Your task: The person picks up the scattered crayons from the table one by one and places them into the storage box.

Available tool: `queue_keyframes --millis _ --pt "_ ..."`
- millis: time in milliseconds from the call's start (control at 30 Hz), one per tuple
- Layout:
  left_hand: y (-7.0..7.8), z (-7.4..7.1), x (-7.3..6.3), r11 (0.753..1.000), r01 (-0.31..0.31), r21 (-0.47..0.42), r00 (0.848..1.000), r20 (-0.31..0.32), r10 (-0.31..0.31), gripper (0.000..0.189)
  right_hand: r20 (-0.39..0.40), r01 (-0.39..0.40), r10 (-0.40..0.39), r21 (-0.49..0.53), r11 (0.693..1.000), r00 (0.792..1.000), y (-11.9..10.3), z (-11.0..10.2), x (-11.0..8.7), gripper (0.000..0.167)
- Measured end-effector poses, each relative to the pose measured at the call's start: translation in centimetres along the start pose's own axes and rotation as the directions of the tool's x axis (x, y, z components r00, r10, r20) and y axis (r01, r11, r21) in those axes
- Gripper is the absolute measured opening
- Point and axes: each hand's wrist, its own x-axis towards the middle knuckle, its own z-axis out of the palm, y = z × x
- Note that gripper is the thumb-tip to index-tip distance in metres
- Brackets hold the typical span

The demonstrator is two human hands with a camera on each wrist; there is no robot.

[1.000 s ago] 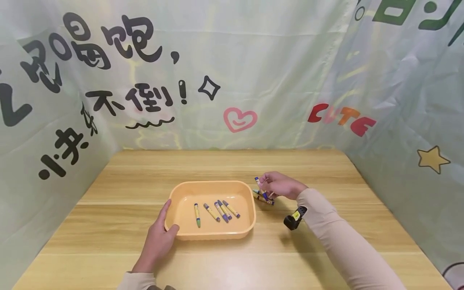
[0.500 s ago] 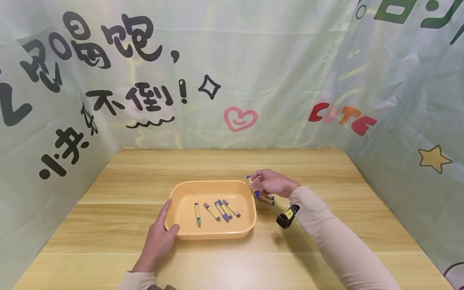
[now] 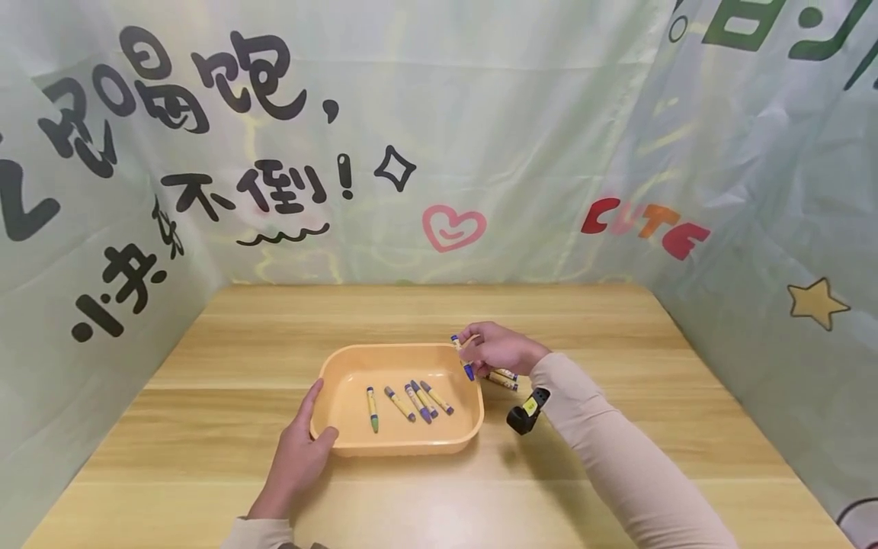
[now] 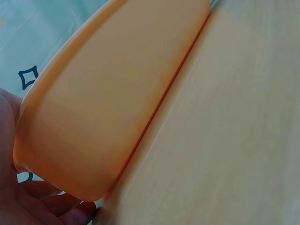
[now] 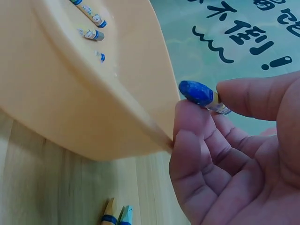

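My right hand pinches a blue crayon over the right rim of a peach plastic tray. In the right wrist view the crayon's blue tip points out between thumb and fingertips. My left hand grips the tray's left end, thumb at the near corner. The left wrist view shows its fingers bent against the tray's outer corner. Inside the tray lie several crayons, one a green crayon set apart on the left.
A few more crayons lie on the wooden table right of the tray, partly hidden by my right hand. A black wrist device hangs below my right sleeve. Printed cloth walls enclose the table at the back and sides.
My right hand has moved left with the blue crayon, from above the loose crayons on the table to the tray's right rim. The left hand and tray have stayed put.
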Motion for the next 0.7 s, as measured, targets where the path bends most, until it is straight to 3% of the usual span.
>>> queue_keyframes --millis 700 --pt "-0.2 -0.1 0.1 1.000 -0.003 0.013 1.000 -0.004 0.003 0.079 0.020 -0.002 0.004 -0.076 0.997 1.000 -1.6 2.8 2.0 0.026"
